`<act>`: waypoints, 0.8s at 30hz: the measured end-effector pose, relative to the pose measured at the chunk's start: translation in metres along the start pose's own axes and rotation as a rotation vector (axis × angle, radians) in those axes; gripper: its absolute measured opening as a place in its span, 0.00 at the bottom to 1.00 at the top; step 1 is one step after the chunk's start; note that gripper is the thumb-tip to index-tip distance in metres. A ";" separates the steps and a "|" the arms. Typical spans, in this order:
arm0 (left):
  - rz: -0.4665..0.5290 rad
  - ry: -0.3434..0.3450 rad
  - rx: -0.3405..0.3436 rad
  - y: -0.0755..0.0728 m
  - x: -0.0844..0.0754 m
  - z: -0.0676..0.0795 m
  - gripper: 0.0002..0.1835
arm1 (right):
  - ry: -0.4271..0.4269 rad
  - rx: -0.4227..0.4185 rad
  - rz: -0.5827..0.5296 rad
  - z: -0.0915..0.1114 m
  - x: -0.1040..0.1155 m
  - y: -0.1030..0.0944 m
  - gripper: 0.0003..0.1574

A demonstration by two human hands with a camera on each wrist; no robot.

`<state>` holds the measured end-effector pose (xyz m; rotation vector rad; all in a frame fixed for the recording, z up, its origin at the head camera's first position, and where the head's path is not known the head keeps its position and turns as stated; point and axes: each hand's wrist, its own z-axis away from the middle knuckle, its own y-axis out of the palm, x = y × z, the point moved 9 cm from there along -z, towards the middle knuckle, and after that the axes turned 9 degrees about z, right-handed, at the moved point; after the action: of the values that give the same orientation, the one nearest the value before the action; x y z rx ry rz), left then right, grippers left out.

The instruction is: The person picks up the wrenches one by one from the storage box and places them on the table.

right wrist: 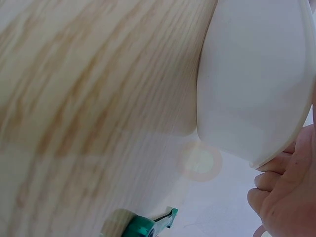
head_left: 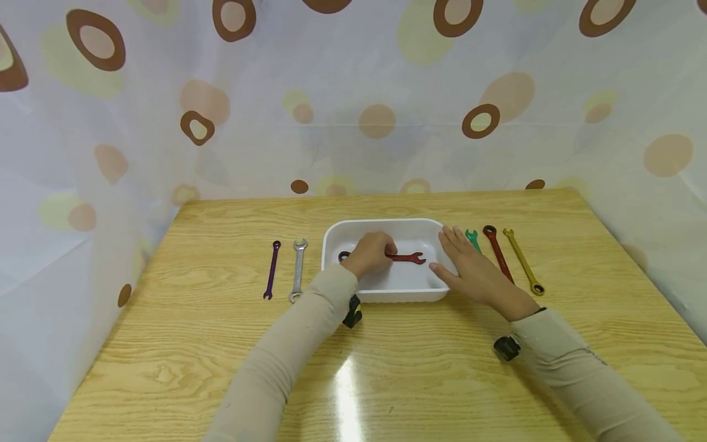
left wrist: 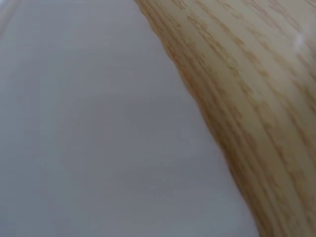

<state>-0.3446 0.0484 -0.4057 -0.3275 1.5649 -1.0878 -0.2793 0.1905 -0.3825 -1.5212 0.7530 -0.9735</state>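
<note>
A white tray stands on the table. Inside it, my left hand pinches a red combination wrench; the fingers cover its middle, while its ring end and open end show on either side. At the tray's right rim rests my right hand, fingers straight and thumb apart. The right wrist view shows this hand's fingers beside the tray's end wall. Only the tray's side fills the left wrist view; the left hand is out of that picture.
Left of the tray lie a purple wrench and a silver wrench. On its right are a green wrench, partly hidden by my right hand, another red wrench and a gold wrench. A patterned curtain borders the table.
</note>
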 end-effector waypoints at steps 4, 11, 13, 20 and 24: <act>-0.015 -0.003 -0.004 0.000 0.000 -0.001 0.11 | 0.002 0.001 0.001 0.000 0.000 0.000 0.48; -0.001 -0.011 0.016 0.002 0.000 0.000 0.08 | 0.002 0.006 -0.004 -0.001 0.000 0.000 0.48; 0.004 -0.007 0.027 0.003 -0.001 0.000 0.08 | 0.002 0.005 -0.002 -0.001 0.000 0.000 0.48; 0.015 0.021 0.068 0.005 -0.003 0.002 0.08 | 0.002 0.002 0.003 -0.001 -0.001 0.000 0.48; 0.001 0.034 0.090 0.008 -0.004 0.002 0.08 | 0.002 0.007 0.001 -0.001 -0.001 0.001 0.48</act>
<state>-0.3389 0.0544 -0.4093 -0.2480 1.5402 -1.1646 -0.2805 0.1913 -0.3841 -1.5137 0.7518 -0.9760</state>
